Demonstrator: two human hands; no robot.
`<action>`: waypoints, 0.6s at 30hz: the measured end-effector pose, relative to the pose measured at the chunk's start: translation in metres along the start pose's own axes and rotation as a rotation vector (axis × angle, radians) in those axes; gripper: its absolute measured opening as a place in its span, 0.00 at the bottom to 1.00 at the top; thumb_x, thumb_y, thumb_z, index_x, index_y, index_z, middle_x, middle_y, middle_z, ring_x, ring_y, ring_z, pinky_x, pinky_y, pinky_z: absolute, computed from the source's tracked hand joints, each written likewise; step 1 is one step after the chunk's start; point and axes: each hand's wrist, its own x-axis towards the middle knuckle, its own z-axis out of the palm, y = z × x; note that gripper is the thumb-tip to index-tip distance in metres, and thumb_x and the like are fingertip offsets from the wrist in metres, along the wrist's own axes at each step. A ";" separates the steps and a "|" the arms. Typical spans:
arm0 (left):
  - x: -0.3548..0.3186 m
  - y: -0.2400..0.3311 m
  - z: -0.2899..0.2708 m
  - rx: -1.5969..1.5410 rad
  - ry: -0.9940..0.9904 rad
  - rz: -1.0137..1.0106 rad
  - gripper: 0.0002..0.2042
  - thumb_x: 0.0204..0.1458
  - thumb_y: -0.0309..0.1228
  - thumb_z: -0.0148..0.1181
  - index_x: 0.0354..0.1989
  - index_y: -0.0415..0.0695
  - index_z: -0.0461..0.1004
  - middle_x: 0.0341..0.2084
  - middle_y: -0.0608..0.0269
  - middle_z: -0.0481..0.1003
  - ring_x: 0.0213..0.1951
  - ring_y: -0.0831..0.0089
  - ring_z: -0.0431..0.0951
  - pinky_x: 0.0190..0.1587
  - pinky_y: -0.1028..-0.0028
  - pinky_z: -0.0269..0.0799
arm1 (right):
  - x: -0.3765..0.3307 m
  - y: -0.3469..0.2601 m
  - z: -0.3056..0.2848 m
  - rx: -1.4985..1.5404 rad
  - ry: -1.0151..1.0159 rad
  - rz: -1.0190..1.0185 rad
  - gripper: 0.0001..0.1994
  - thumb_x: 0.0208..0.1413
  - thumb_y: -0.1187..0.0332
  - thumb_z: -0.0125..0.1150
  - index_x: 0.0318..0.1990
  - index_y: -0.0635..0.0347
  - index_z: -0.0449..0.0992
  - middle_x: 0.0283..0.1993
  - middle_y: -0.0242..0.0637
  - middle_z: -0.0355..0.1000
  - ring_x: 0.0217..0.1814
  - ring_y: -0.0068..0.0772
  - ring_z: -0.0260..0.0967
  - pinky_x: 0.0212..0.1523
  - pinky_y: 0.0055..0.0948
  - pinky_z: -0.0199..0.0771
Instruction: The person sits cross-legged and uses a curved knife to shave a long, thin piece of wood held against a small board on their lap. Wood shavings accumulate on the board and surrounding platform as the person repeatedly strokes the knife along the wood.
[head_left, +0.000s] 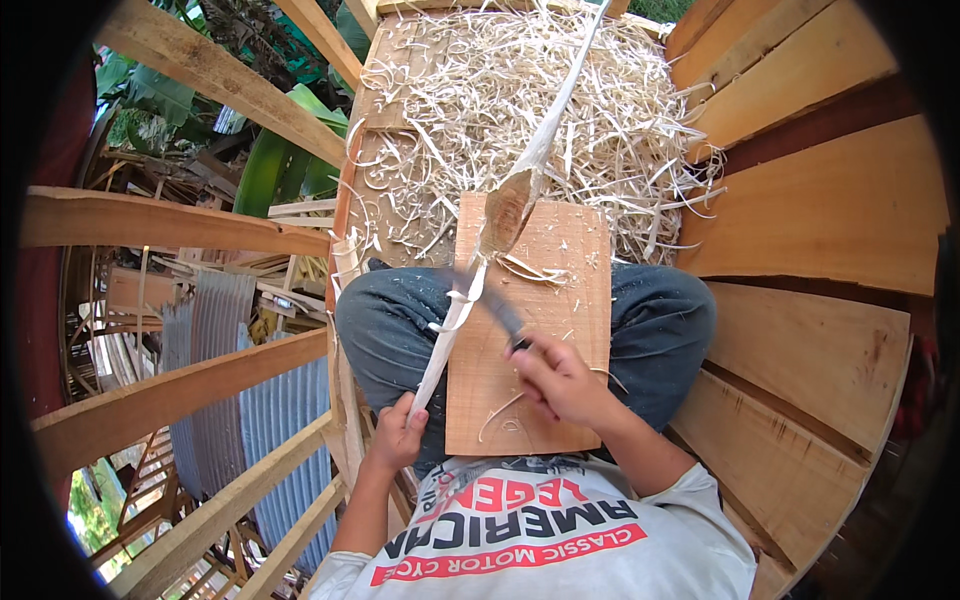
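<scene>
My left hand [403, 435] is closed round the near end of a long, pale carved wooden stave [437, 360]. The stave slants up and away to the right, across a flat wooden board [560, 235] on my lap. Its middle swells into a wider part with a rough brown face, and its far end tapers thin. In my right hand [565, 382] is a knife [503, 312], gripped by its dark handle; the blade is smeared by motion and lies beside the stave. Curled shavings [462, 303] cling to the stave near the blade.
A thick heap of wood shavings [600, 110] covers much of the plank floor beyond my knees [385, 310]. Slatted wooden rails [180, 235] close in the left side, with corrugated sheets [285, 420] and leaves outside. Wide wooden planks [810, 200] form the right side.
</scene>
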 end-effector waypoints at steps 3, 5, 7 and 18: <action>0.001 0.003 -0.001 0.005 -0.003 0.025 0.10 0.57 0.33 0.50 0.31 0.38 0.67 0.11 0.57 0.63 0.14 0.68 0.67 0.21 0.70 0.60 | 0.001 0.004 0.001 0.009 0.020 -0.035 0.10 0.65 0.65 0.46 0.46 0.61 0.68 0.17 0.26 0.60 0.10 0.12 0.52 0.10 0.16 0.50; 0.004 0.006 -0.002 0.023 -0.020 0.011 0.10 0.57 0.33 0.50 0.31 0.38 0.67 0.11 0.56 0.63 0.14 0.67 0.66 0.21 0.70 0.60 | 0.002 0.000 -0.005 0.164 0.178 -0.052 0.11 0.65 0.65 0.46 0.47 0.61 0.68 0.18 0.26 0.60 0.11 0.13 0.52 0.11 0.15 0.50; 0.003 0.008 -0.002 0.025 -0.014 0.020 0.09 0.57 0.33 0.50 0.31 0.38 0.67 0.11 0.56 0.63 0.14 0.67 0.66 0.21 0.70 0.60 | -0.002 0.009 0.005 0.039 0.150 -0.060 0.11 0.65 0.64 0.45 0.47 0.61 0.69 0.18 0.26 0.60 0.12 0.13 0.53 0.12 0.15 0.52; 0.003 0.011 -0.001 0.011 -0.009 -0.021 0.09 0.57 0.32 0.49 0.31 0.38 0.67 0.11 0.56 0.62 0.14 0.66 0.67 0.20 0.70 0.60 | -0.002 0.007 -0.010 -0.011 0.156 -0.068 0.11 0.64 0.62 0.46 0.44 0.60 0.69 0.17 0.24 0.59 0.12 0.13 0.53 0.12 0.15 0.53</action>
